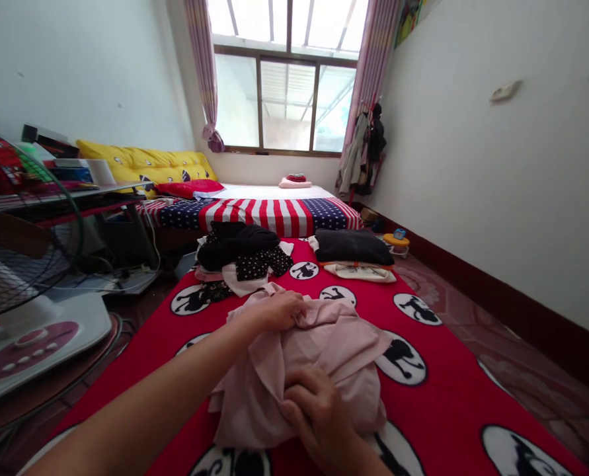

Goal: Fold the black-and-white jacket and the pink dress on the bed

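A pale pink garment (334, 344), thin and loosely crumpled, lies spread in front of me on a red blanket (140, 396) with black-and-white round prints. My left hand (285, 311) reaches over its far part, fingers closed on a bunched fold. Closer to me, my right hand (318, 410) pinches the near part of the same cloth between thumb and fingers. The garment's exact kind cannot be made out. Beyond it on the left sits a heap of dark and white clothes (247, 248). Folded clothes (353, 246), black on top of cream, lie in a stack at the far right.
A standing fan (41, 330) is close on the left, beside a cluttered desk (100, 192). A bed with a striped, starred cover (264, 213) stands beyond, under the window. On the right, a small yellow stool (397, 242) stands near the wall; coats (358, 152) hang behind.
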Demonstrator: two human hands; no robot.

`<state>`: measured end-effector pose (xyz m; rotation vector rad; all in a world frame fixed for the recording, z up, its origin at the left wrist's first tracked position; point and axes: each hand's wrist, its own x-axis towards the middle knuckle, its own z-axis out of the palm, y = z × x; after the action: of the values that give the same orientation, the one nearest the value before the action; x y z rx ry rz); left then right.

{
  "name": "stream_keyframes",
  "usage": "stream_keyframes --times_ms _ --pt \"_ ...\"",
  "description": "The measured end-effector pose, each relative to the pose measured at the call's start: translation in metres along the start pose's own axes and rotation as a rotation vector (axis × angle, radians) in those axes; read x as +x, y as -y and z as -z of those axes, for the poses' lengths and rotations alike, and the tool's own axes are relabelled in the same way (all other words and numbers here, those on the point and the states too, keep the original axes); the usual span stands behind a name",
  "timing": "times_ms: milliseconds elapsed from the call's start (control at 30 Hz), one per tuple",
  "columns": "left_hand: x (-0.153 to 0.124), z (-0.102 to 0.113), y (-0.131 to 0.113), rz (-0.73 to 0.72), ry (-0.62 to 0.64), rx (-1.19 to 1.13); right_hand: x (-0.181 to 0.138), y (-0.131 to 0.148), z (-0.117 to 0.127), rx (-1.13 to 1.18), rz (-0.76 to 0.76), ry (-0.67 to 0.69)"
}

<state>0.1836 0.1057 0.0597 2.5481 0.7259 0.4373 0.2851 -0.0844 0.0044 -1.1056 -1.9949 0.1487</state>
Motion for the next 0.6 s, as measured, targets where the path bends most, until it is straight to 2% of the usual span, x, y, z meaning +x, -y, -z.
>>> stream_keyframes --times_ms 100,200,267,367,433,467,600 --pt "0.003 0.017 0.007 0.016 -0.034 -0.034 0.016 -0.017 0.022 -0.027 -0.119 -0.247" --pt "0.003 0.034 0.004 0.027 -0.133 -0.217 0.040 -0.056 0.051 -0.201 -0.363 -0.507" --pt "0.002 0.040 0.000 0.045 -0.185 -0.398 0.055 -0.086 0.064 -0.246 -0.566 -0.508" --pt "0.000 0.041 -0.006 0.078 -0.213 -0.607 0.068 -0.118 0.070 -0.007 -0.815 -0.309" --pt "-0.001 0.039 -0.005 0.094 -0.248 -0.640 0.071 -0.125 0.069 0.171 -0.853 -0.199" --pt "-0.002 0.037 -0.003 0.111 -0.289 -0.616 0.071 -0.125 0.069 0.213 -0.834 -0.206" --pt "-0.008 0.033 0.019 0.329 -0.528 -0.269 0.070 -0.111 0.071 0.268 -0.669 -0.478"
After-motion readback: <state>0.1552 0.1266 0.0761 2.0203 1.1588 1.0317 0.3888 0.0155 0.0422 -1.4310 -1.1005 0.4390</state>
